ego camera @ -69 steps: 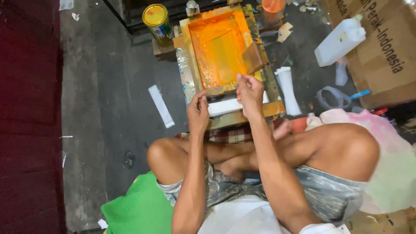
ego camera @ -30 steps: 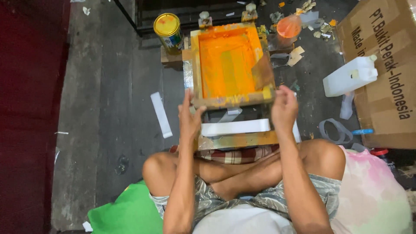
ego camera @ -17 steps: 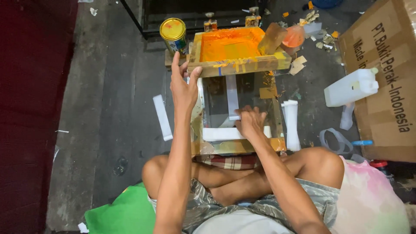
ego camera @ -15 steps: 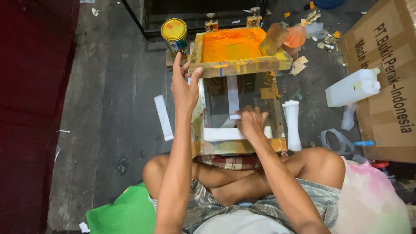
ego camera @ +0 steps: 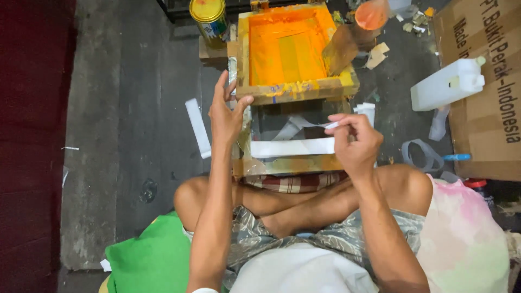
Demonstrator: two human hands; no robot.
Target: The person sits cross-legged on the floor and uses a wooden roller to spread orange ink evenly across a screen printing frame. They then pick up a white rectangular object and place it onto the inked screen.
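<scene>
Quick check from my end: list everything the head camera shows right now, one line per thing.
Screen frame: one, wooden, orange ink, raised, top centre.
Printing base: one, under frame.
White strip: one, on base.
Thin strip: one, white, pinched by right hand.
Paint tin: one, yellow lid, top left.
Jerrycan: one, white, right.
Cardboard box: one, brown, far right.
Loose strip: one, white, floor left.
Green cloth: one, bottom left.
Left hand: on frame's near edge.
Right hand: above base.
</scene>
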